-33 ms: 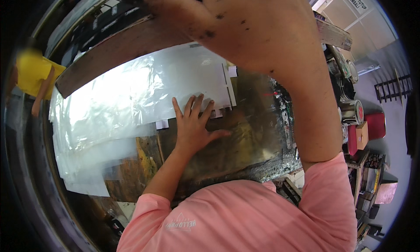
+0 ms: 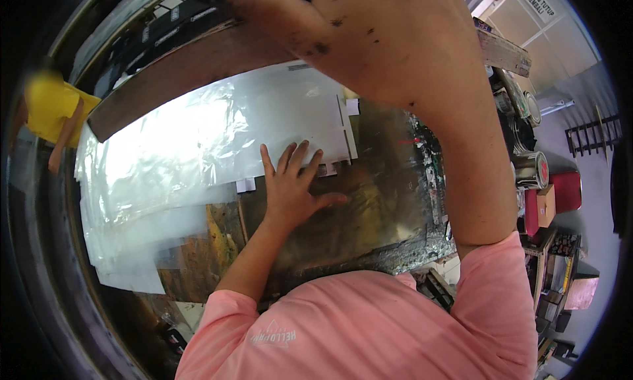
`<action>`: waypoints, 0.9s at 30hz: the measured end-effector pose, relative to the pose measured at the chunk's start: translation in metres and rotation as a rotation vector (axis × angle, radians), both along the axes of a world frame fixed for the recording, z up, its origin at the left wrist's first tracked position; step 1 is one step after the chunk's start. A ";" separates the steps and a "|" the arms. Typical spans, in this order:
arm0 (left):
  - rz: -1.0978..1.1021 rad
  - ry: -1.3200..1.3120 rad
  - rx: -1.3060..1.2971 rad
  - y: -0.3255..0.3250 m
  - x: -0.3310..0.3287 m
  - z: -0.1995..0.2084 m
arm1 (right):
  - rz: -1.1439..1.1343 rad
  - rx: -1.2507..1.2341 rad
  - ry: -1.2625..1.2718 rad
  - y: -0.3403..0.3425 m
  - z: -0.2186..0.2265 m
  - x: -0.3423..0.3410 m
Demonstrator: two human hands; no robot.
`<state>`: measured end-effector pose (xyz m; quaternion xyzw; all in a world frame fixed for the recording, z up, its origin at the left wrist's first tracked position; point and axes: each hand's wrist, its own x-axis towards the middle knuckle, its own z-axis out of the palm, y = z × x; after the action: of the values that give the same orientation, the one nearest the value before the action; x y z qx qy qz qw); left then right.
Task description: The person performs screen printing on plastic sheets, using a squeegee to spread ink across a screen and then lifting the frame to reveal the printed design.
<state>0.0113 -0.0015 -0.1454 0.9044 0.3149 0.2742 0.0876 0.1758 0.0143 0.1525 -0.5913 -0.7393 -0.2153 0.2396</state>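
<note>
My left hand (image 2: 289, 194) lies flat with its fingers spread. Its fingertips rest on the near edge of a shiny clear plastic sheet (image 2: 264, 109), close to that sheet's right end. Beneath the palm is the stained dark tabletop (image 2: 382, 202). Small white tabs (image 2: 246, 185) stick out along the sheet's edge. Raised close to the camera, my right hand (image 2: 376, 47) has dark smudges on its skin. Its thumb points up and left; the other fingers are cut off at the top, so any hold is hidden. A long brown wooden bar (image 2: 171, 70) passes behind this hand.
More plastic sheeting (image 2: 119, 215) spreads over the table's left side. Cans (image 2: 531, 169) and a cardboard box (image 2: 545, 205) stand on the right, above cluttered shelves (image 2: 560, 268). Black items (image 2: 168, 37) lie beyond the bar. A person in yellow (image 2: 56, 109) is at far left.
</note>
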 end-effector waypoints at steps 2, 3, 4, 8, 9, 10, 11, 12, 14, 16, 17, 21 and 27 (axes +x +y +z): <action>0.188 -0.348 -0.287 0.005 -0.021 0.013 | -0.007 0.008 -0.004 -0.003 0.001 -0.002; 0.283 -0.520 -0.431 0.012 -0.038 0.022 | -0.007 0.009 -0.002 -0.005 -0.007 -0.003; 0.387 -0.712 -0.670 0.027 -0.059 0.042 | -0.001 0.010 -0.009 -0.006 -0.018 -0.002; 0.122 -0.976 -0.920 0.019 -0.121 0.125 | 0.063 -0.125 -0.058 -0.043 -0.080 0.002; 0.193 -0.920 -0.946 0.009 -0.118 0.110 | 0.096 -0.182 -0.044 -0.046 -0.099 0.010; 0.276 -0.854 -0.968 -0.005 -0.112 0.096 | 0.137 -0.241 -0.018 -0.046 -0.119 0.018; 0.283 -0.818 -0.903 -0.016 -0.109 0.085 | 0.135 -0.265 -0.016 -0.041 -0.139 0.026; 0.299 -0.780 -0.838 -0.024 -0.112 0.070 | 0.141 -0.292 -0.009 -0.037 -0.158 0.029; 0.411 -0.546 -0.611 -0.034 -0.126 0.030 | 0.095 -0.322 -0.049 -0.049 -0.184 0.026; 0.482 -0.189 -0.330 -0.037 -0.134 0.011 | 0.073 -0.369 -0.066 -0.061 -0.208 0.020; 0.518 -0.189 -0.398 -0.038 -0.131 0.007 | 0.071 -0.399 -0.059 -0.069 -0.218 0.017; 0.504 -0.110 -0.392 -0.034 -0.134 -0.007 | 0.059 -0.422 -0.052 -0.083 -0.240 0.001; 0.479 -0.118 -0.395 -0.035 -0.137 -0.016 | -0.025 -0.398 -0.157 -0.042 -0.245 0.003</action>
<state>-0.1257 -0.0369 -0.1617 0.7524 0.5607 0.2725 0.2127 0.1789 -0.0281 -0.0929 -0.6174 -0.7764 -0.1132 0.0571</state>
